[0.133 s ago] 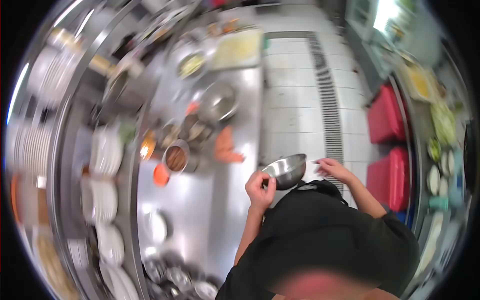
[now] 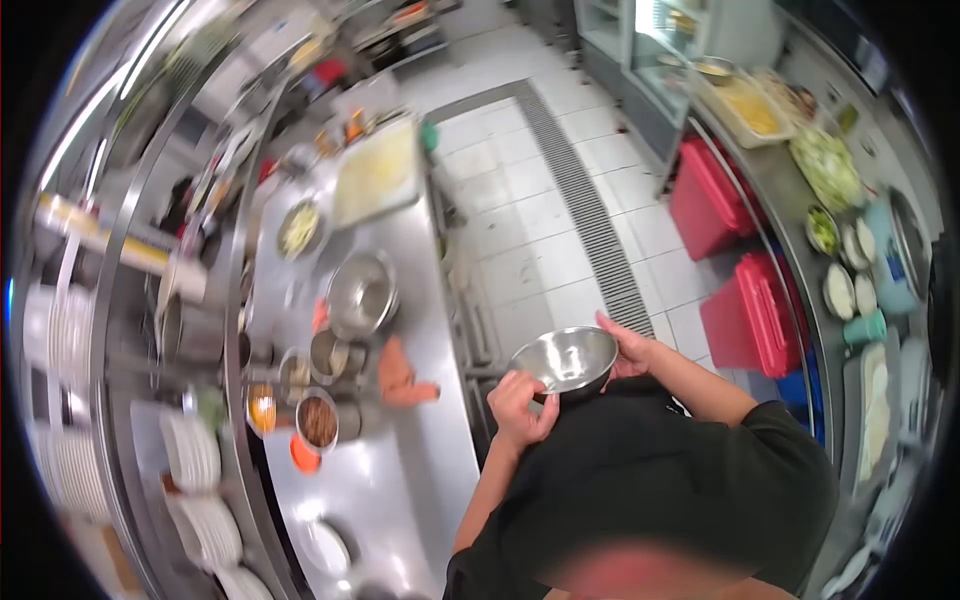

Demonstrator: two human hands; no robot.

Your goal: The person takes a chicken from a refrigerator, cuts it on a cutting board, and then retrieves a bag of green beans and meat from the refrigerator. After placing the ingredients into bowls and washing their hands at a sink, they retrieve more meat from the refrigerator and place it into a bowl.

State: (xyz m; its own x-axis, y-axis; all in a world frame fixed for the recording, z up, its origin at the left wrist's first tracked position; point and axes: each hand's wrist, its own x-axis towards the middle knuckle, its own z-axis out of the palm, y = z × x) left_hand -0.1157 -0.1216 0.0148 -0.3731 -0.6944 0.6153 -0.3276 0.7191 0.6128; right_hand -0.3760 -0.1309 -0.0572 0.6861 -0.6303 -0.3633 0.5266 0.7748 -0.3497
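Note:
I hold an empty steel bowl [image 2: 567,358] in front of my chest, over the tiled floor beside a steel counter [image 2: 440,440]. My left hand [image 2: 520,405] grips its near left rim with the thumb hooked over the edge. My right hand [image 2: 630,350] rests against the bowl's right rim. The bowl's inside is shiny and bare.
On the counter to my left stand a larger steel bowl [image 2: 360,292], several small pots of ingredients [image 2: 318,420], an orange cloth [image 2: 398,372] and a cutting board [image 2: 378,172]. Stacked white plates [image 2: 190,450] line the shelf. Red bins [image 2: 755,310] sit right; a floor drain [image 2: 585,210] runs ahead.
The view has swung, shifting the counter left. My right hand has come onto the bowl's right rim, and the bowl now faces up more openly.

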